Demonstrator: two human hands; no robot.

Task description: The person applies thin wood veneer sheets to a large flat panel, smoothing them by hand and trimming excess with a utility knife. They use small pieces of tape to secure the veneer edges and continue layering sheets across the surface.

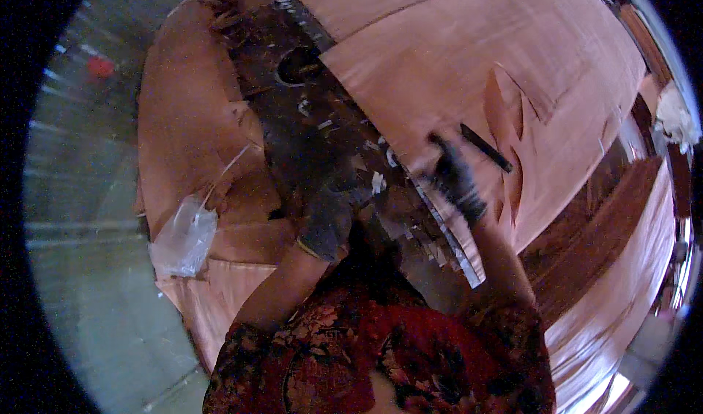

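My right hand (458, 179), in a dark glove and somewhat blurred, is over the near edge of a large reddish-tan sheet (425, 69); its fingers look stretched out, with nothing visible in them. Just to its right, a dark narrow bar (486, 148) lies on the sheet. My left hand (326, 220), in a grey glove, is low over the dark worktop (315, 132). Shadow hides its fingers, so I cannot tell if it grips anything. Pale scraps (378, 182) lie between my hands. A light, straight strip (450, 238) runs along the sheet's near edge.
More tan sheets (187, 113) are at the left, with a clear plastic bag (184, 237) on them. A round dark opening (299, 66) shows in the worktop. Torn, curling sheet pieces (505, 113) lie at the right. Greenish floor (95, 253) borders the left side.
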